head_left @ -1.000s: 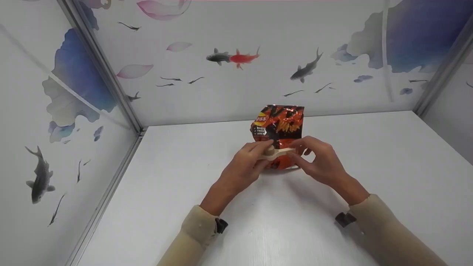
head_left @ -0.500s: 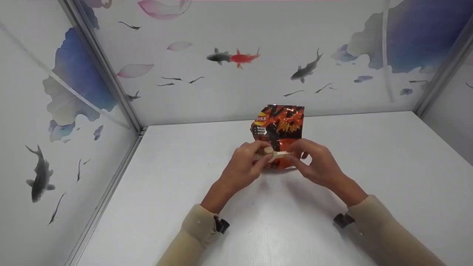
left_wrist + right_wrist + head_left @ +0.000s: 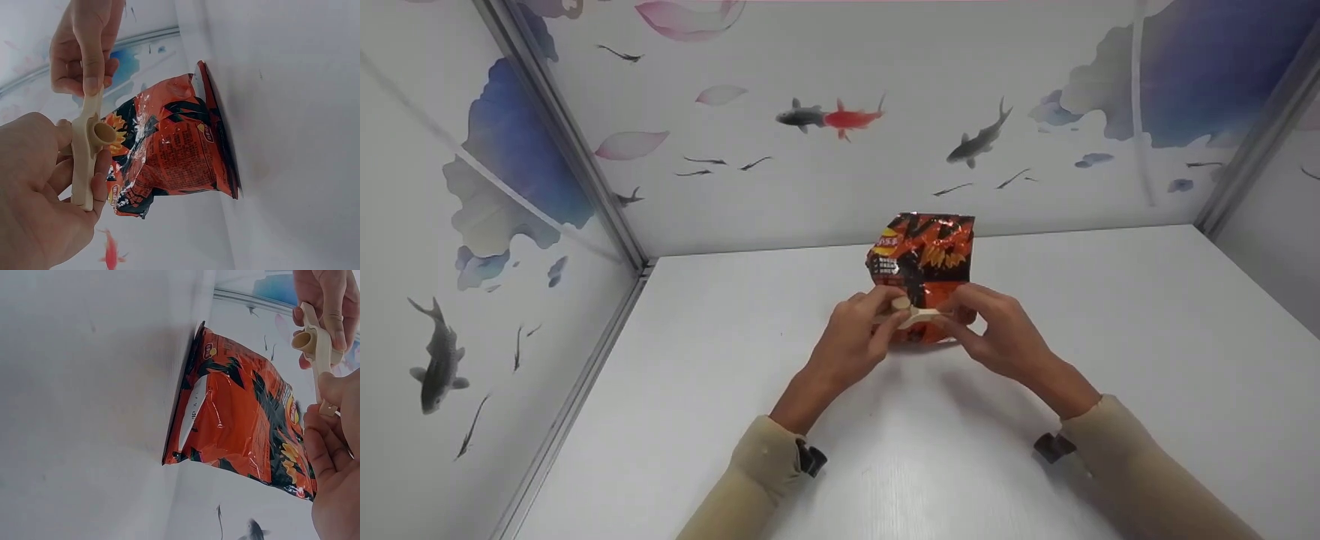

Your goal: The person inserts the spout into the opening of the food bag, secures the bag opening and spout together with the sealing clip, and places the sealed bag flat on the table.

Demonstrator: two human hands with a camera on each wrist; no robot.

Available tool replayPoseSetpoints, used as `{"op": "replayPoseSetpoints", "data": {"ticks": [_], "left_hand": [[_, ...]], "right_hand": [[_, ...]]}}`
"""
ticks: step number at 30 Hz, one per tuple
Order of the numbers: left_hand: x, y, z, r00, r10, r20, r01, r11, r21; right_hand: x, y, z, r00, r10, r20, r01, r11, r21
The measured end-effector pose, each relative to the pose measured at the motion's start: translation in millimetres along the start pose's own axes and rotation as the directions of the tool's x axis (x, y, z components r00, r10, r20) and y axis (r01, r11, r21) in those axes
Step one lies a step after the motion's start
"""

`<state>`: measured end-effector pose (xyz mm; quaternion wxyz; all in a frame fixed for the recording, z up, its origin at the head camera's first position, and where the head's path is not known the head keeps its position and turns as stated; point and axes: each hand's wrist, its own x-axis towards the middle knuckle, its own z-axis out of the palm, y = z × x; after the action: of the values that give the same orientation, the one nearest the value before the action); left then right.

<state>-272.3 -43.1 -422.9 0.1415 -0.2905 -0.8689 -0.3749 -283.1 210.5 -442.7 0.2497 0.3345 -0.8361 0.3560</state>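
Both hands hold a cream plastic bag clip (image 3: 922,316) with a short round spout, in front of a snack bag. My left hand (image 3: 849,330) grips the spout end between thumb and fingers. My right hand (image 3: 1006,328) pinches the other, narrow end. In the left wrist view the clip (image 3: 82,163) shows as a long bar with its hollow spout (image 3: 105,133) facing the bag. The orange and black snack bag (image 3: 934,251) stands upright on the table, its lower front partly hidden by the hands. Whether the clip touches the bag cannot be told.
A white table (image 3: 720,360) spreads around the bag. White panels (image 3: 855,187) printed with fish and petals enclose it at the back and sides. Metal rails (image 3: 577,165) run along the panel corners. Small black devices (image 3: 811,457) sit at the sleeve cuffs.
My left thumb has come round to the near side of the clip, and the left fingers now cover more of its spout end. The right hand has shifted slightly left. The bag stays put.
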Motion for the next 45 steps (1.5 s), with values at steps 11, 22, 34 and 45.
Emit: {"op": "replayPoseSetpoints", "data": {"ticks": [11,22,34,45], "left_hand": [[-1.9,-0.6,0.4,0.999,-0.031,-0.012,0.031,0.999,-0.017],[0.9,-6.1,-0.7,0.994,-0.070,-0.083,0.073,0.997,0.026],[0.8,-7.6,0.7,0.989,-0.104,-0.101,0.110,0.992,0.053],[1.3,-9.1,0.4,0.991,-0.063,-0.118,0.072,0.995,0.068]], "right_hand": [[-1.0,2.5,-2.3,0.999,0.050,0.018,-0.050,0.998,0.024],[-2.5,1.0,-1.1,0.992,0.098,0.077,-0.098,0.995,0.002],[-3.0,-1.7,0.2,0.986,0.053,0.158,-0.059,0.998,0.034],[-2.5,-3.7,-0.7,0.985,0.054,0.163,-0.058,0.998,0.014]]}}
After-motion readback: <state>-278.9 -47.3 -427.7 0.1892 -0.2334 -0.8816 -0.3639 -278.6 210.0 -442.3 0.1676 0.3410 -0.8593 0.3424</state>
